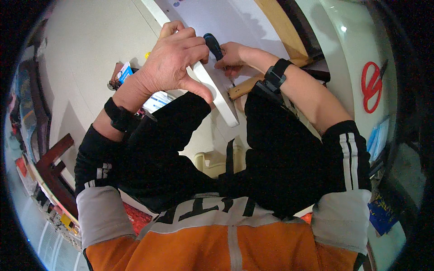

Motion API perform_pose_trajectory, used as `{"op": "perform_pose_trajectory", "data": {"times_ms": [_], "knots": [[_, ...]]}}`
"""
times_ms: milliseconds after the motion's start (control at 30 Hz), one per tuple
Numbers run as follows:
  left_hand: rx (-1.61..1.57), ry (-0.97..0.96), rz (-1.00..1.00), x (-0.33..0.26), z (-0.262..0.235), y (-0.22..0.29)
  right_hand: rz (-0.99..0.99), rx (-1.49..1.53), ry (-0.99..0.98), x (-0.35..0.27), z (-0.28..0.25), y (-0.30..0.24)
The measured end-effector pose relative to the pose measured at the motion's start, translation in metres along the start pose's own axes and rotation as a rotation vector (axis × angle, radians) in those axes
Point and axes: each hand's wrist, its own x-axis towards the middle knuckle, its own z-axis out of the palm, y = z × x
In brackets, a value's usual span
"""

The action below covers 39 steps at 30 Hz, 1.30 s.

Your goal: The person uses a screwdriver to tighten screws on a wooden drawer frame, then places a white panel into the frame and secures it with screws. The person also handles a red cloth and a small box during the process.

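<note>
A white panel (244, 22) with a thick white edge (219, 97) stands tilted between my knees. My left hand (178, 56) is closed over that edge, with the fingers on the far side and the thumb stretched along the near side. My right hand (233, 56) grips a screwdriver (211, 44) low on its dark blue handle. Its thin shaft points down toward a light wooden strip (244, 88) by the panel. Whether the tip touches a screw is too small to tell.
Red-handled scissors (371, 88) and a blue packet (377, 140) lie on the pale surface at right. A tan wooden rail (282, 29) runs along the panel's far side. On the floor at left are a blue-and-white packet (124, 72) and a dark red-brown wooden frame (54, 165).
</note>
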Motion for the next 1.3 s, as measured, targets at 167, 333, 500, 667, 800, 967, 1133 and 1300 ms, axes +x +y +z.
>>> {"op": "perform_pose_trajectory", "data": {"times_ms": [167,333,500,667,800,967,1133,1300], "knots": [[-0.023,-0.002,0.001,0.000,-0.001,-0.001,-0.011,-0.252,0.059,0.009,0.001,0.000],[-0.039,0.004,0.005,0.001,0.002,-0.002,-0.180,-0.601,0.163,0.004,0.003,-0.005],[0.005,-0.019,-0.007,0.000,0.002,-0.001,-0.017,-0.581,0.069,-0.017,-0.005,-0.021],[0.006,-0.023,0.004,0.000,0.002,-0.002,-0.183,-0.500,0.338,0.000,-0.015,-0.028],[-0.020,0.029,0.034,-0.001,0.003,-0.002,-0.539,-0.657,0.513,0.029,-0.010,-0.022],[-0.007,0.028,0.031,0.000,0.003,-0.004,-0.361,-0.543,0.270,0.033,-0.024,-0.025],[-0.013,0.023,0.026,0.000,0.003,-0.004,-0.249,-0.345,0.268,0.026,-0.023,-0.039],[0.031,-0.012,0.020,-0.002,0.004,-0.006,-0.253,-0.236,0.039,0.021,-0.026,-0.044]]}}
